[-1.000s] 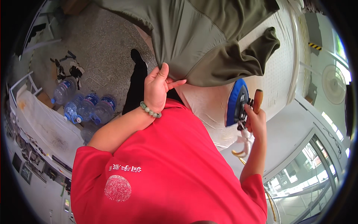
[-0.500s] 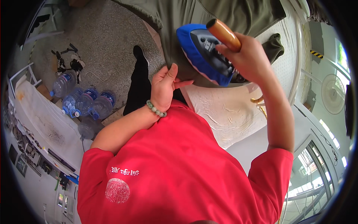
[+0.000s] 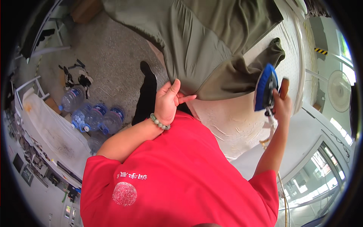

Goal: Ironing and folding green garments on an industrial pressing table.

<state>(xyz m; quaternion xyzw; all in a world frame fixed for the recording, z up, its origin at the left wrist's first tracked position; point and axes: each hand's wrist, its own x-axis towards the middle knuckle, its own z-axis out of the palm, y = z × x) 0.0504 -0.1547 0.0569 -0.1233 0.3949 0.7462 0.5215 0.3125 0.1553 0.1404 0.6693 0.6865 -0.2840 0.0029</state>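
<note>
An olive-green garment (image 3: 200, 45) lies over the pale padded board, its near edge toward me and one narrow part bunched at the right. My left hand (image 3: 167, 99), with a beaded bracelet at the wrist, pinches the garment's near edge between thumb and fingers. Off to the right, my right hand (image 3: 281, 106) grips the wooden handle of an iron (image 3: 267, 89). The iron has a blue cover round its soleplate and is tilted on its side, apart from the cloth. A cord or hose runs down from its rear.
The board's cream cover (image 3: 230, 117) shows wrinkles near me. Several large clear water bottles (image 3: 92, 115) stand on the floor at left, beside a white-covered table (image 3: 49, 125). Dark scraps (image 3: 77, 77) lie beyond them. A white fan (image 3: 339, 92) is at the far right.
My right hand has carried the iron from above the garment out to the right and tilted it. My left hand keeps its pinch on the near edge. More of the cloth shows.
</note>
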